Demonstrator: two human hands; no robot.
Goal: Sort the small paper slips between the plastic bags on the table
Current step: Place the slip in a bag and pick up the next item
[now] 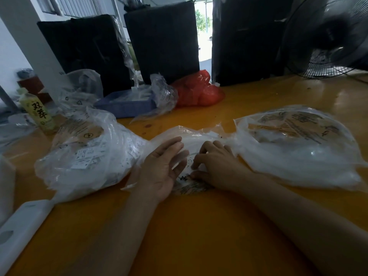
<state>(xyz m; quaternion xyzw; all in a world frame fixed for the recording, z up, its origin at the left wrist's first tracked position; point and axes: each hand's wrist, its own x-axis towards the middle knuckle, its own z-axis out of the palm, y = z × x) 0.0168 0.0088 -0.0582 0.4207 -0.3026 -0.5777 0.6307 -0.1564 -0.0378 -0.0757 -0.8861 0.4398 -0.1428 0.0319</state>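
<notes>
A small clear plastic bag lies in the middle of the orange table, between both hands. My left hand rests against its left side with fingers spread and nearly straight. My right hand lies on the bag with curled fingers that pinch the plastic near a black mark. A large clear bag holding several white paper slips sits to the left. Another large clear bag sits to the right; its contents are blurred.
A red plastic bag, a blue tray and crumpled clear bags stand behind. A yellow-green bottle is at far left. Black boxes line the back, a fan is at right, a white bar lies front left.
</notes>
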